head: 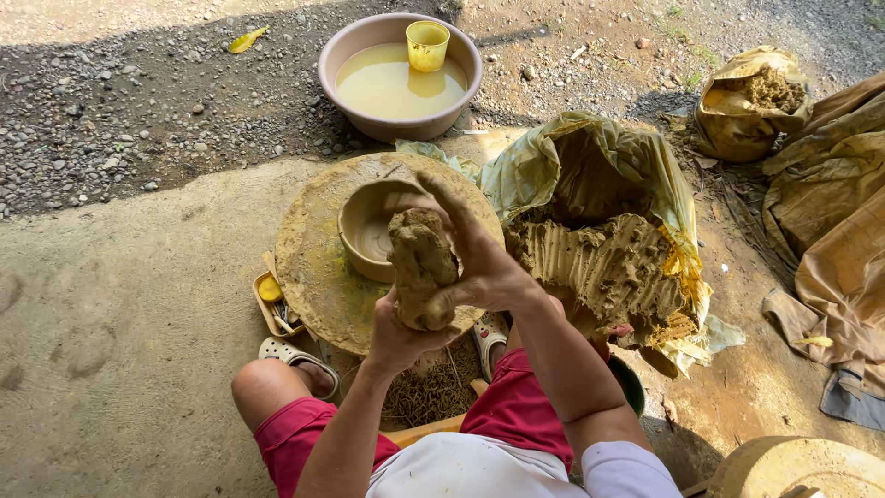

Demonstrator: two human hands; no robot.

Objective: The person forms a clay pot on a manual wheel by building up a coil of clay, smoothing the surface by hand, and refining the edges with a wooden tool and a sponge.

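Hands clamped on clay lump above the wheel.

We see the left hand (398,334) cupping the clay lump (422,267) from below, the right hand (481,267) pressed on its right side, both closed on it. Lump's long axis runs upright, held between the hands, just over the near rim of the clay bowl (361,232) on the round wheel (318,267). Farther out: clay heap on plastic (599,258) to the right, water basin (355,111) with yellow cup (428,44) beyond.
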